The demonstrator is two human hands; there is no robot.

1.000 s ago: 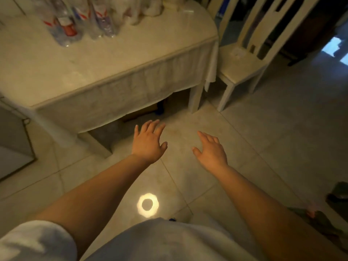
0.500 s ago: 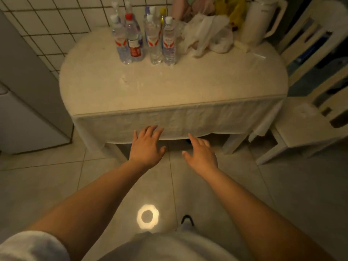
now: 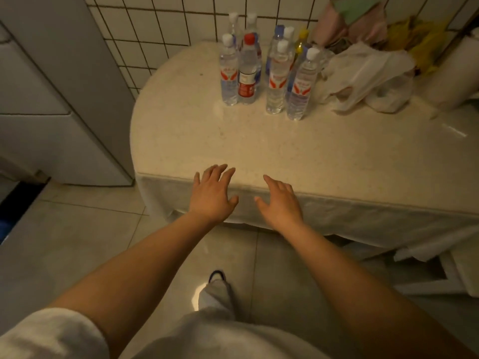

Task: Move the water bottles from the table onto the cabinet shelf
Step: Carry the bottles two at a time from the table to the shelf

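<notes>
Several clear water bottles [image 3: 276, 73] stand upright in a cluster at the back of the table [image 3: 285, 151], close to the tiled wall. Most have white caps; one bottle [image 3: 247, 71] has a red cap and red label. My left hand [image 3: 212, 195] hovers over the table's front edge, palm down, fingers spread, holding nothing. My right hand [image 3: 281, 203] is beside it, also open and holding nothing. Both hands are well short of the bottles.
A grey cabinet or fridge [image 3: 59, 99] stands left of the table. Crumpled white plastic bags [image 3: 368, 76] and a white jug [image 3: 456, 73] sit right of the bottles. A white chair [image 3: 440, 270] is at the lower right. My foot [image 3: 216, 288] is on the tiled floor.
I have moved toward the table and the view has tilted up. Both hands now reach over the table's front edge; the bottles appear closer. The hands stay open.
</notes>
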